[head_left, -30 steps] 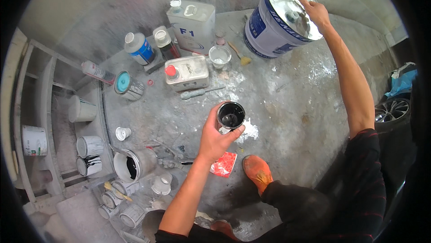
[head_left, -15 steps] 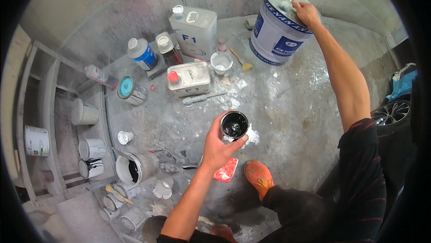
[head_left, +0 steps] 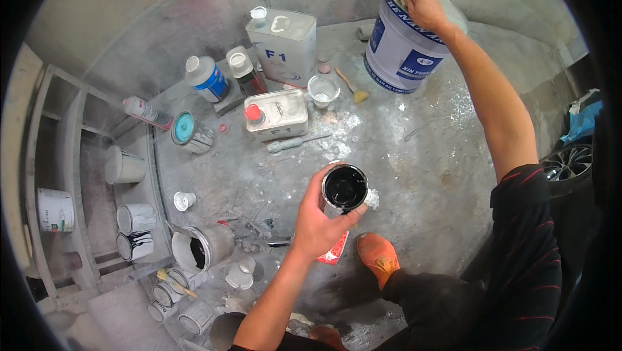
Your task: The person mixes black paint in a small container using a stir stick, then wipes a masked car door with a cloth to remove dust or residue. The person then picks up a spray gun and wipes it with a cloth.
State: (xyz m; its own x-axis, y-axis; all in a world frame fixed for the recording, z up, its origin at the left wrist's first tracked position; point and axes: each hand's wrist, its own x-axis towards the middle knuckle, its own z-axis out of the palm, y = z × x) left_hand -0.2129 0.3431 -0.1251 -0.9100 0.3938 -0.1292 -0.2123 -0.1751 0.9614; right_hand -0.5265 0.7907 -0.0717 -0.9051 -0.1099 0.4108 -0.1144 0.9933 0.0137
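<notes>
My left hand [head_left: 317, 224] is wrapped round a cup [head_left: 329, 206] of glossy black liquid, held upright over the floor. Farther off, on the right, my right arm reaches out to a large white and blue metal drum [head_left: 396, 53]. There my right hand [head_left: 422, 9] rests over the drum's top, near its left rim, with its fingers curled down. Whatever those fingers grip is hidden behind the hand. Beneath my left hand, partly covered by it, lies a red patterned packet [head_left: 334, 252].
Left of the drum stand a tall metal can [head_left: 283, 43], a red-capped can [head_left: 277, 114], a clear tub [head_left: 323, 91] and a brush [head_left: 353, 88]. A screwdriver [head_left: 291, 144] lies nearer. Paint pails [head_left: 217, 244] and shelving [head_left: 78, 176] line the left; a wheel [head_left: 570, 164] is right.
My right hand has shifted left across the drum's top, and the small white thing seen at its fingertips is now out of sight. The cup is slightly farther right in view.
</notes>
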